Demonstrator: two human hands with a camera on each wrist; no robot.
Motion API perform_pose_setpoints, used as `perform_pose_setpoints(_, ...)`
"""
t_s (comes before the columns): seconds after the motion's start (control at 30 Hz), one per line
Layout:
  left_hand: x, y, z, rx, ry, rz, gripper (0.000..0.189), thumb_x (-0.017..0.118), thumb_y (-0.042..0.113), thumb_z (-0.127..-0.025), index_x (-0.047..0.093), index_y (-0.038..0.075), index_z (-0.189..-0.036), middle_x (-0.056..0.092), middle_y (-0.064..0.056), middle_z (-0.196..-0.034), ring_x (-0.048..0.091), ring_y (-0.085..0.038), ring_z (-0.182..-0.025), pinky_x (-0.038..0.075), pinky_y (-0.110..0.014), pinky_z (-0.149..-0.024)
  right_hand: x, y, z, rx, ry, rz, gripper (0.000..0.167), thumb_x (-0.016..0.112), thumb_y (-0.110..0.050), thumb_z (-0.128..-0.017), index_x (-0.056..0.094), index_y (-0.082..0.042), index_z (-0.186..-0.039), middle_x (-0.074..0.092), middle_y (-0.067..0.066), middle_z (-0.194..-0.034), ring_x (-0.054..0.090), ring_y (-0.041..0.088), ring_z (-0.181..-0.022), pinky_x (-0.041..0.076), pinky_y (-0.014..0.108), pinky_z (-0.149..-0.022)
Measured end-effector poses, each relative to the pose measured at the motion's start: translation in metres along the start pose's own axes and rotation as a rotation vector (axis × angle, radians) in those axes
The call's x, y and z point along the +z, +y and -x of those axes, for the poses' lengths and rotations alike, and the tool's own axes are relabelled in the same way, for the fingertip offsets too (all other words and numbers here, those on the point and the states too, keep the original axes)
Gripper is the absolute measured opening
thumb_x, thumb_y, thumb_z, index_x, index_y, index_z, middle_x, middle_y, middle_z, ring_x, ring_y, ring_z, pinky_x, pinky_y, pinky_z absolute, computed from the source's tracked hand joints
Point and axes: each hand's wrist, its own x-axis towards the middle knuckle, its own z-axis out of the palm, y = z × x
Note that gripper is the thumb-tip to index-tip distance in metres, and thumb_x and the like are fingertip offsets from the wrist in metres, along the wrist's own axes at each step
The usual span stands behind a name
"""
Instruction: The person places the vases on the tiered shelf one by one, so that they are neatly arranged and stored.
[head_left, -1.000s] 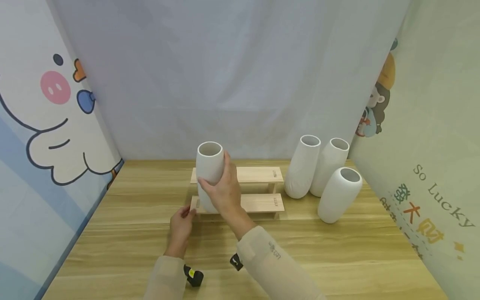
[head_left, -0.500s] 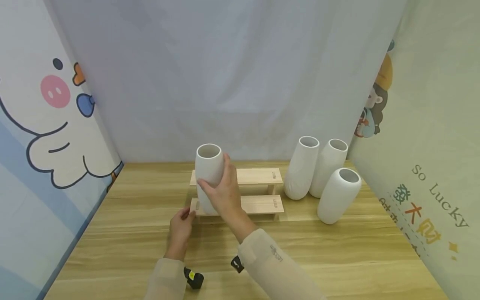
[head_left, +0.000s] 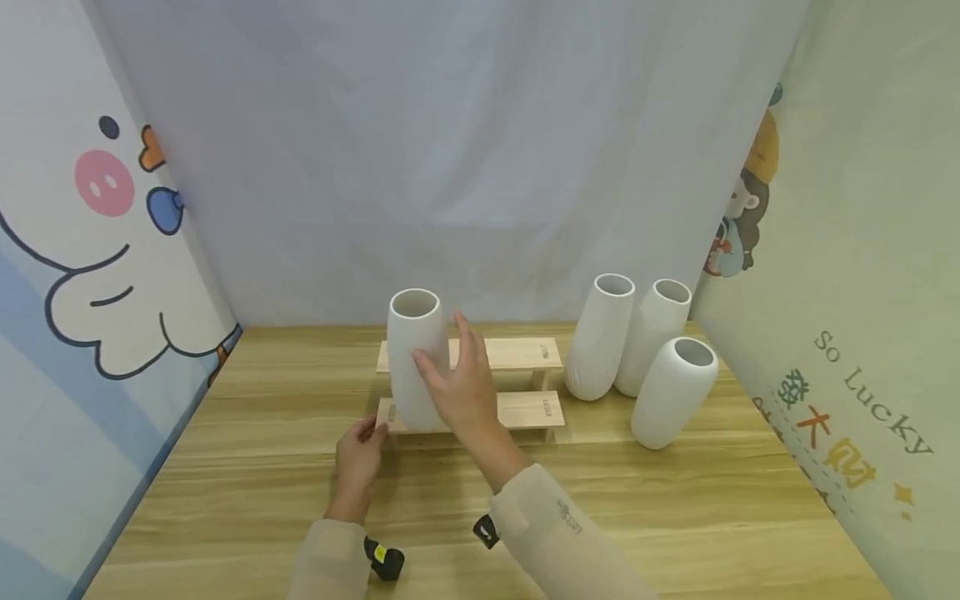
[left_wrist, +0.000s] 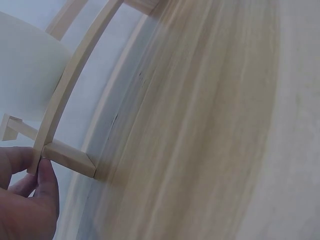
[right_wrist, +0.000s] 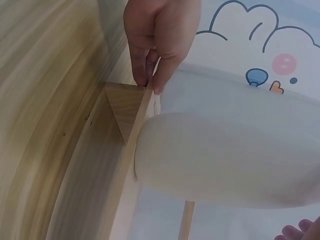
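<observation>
A white vase stands upright on the left part of the front plank of a two-step wooden stand. My left hand pinches the left end of that plank; the left wrist view shows thumb and fingers on both sides of its edge. To the right of the vase is my right hand, its fingers spread and extended. The thumb overlaps the vase's side in the head view; whether it touches cannot be seen. In the right wrist view the vase rests with its base on the plank.
Three more white vases stand on the table to the right: a tall one, one behind it and one nearer the front. A grey curtain hangs behind the wooden table, with printed sheets at both sides.
My right hand has loosened its grip on the vase and drawn off to the right, its fingers now apart from the vase. My left hand stays on the plank's end.
</observation>
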Motion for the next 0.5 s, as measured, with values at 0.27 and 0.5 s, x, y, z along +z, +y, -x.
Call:
perform_pose_setpoints(0.27, 0.0, 0.0, 0.001, 0.001, -0.004, -0.016, 0.037, 0.052, 0.005, -0.101, 0.048, -0.014, -0.133, 0.052, -0.032, -0.13, 0.05, -0.038, -0.118, 0.04, -0.045, -0.1, -0.009, 0.012, 0.006, -0.019, 0.012, 0.05, 0.068, 0.066, -0.042, -0.091, 0.041, -0.007, -0.145, 0.047, 0.015, -0.14, 0.049, 0.034, -0.124, 0.044, 0.051, -0.096)
perform_pose_setpoints(0.5, -0.001, -0.002, -0.001, -0.011, -0.009, -0.018, 0.038, 0.053, 0.007, -0.1, 0.049, -0.012, -0.133, 0.052, -0.03, -0.129, 0.051, -0.035, -0.116, 0.042, -0.039, -0.095, -0.02, 0.018, 0.008, -0.007, 0.019, 0.065, 0.065, 0.064, -0.039, -0.093, 0.04, -0.009, -0.146, 0.046, 0.016, -0.142, 0.049, 0.036, -0.124, 0.043, 0.052, -0.096)
